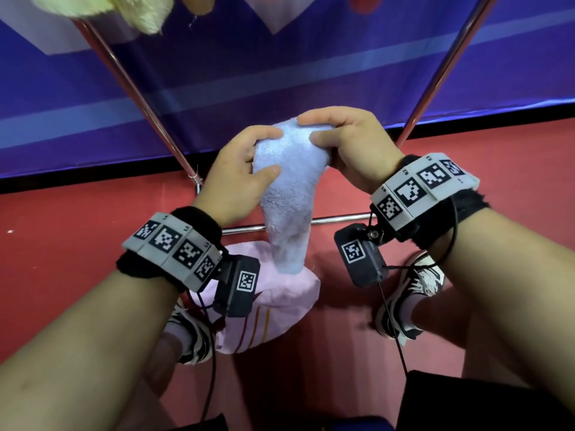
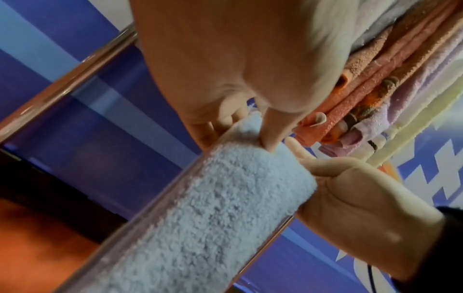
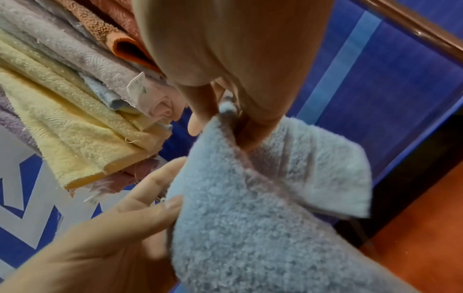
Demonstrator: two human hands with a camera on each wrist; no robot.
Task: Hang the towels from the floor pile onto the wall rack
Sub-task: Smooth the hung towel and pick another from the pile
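A light blue towel (image 1: 289, 188) hangs bunched between my two hands in front of the rack. My left hand (image 1: 269, 154) grips its upper left side, thumb in front and fingers curled over the top. My right hand (image 1: 311, 129) pinches the top edge from the right. In the left wrist view the thumb presses into the blue towel (image 2: 213, 198). In the right wrist view a corner of the blue towel (image 3: 250, 218) flaps out to the right. A pink towel (image 1: 280, 300) lies on the red floor below. Several hung towels (image 3: 75, 128) drape from the rack above.
The rack's slanted metal legs (image 1: 137, 88) stand on both sides, joined by a low crossbar (image 1: 342, 217) just behind the blue towel. A yellow towel (image 1: 124, 7) hangs at the top left. A blue banner wall (image 1: 311, 73) is behind. My shoes (image 1: 413, 293) flank the pink towel.
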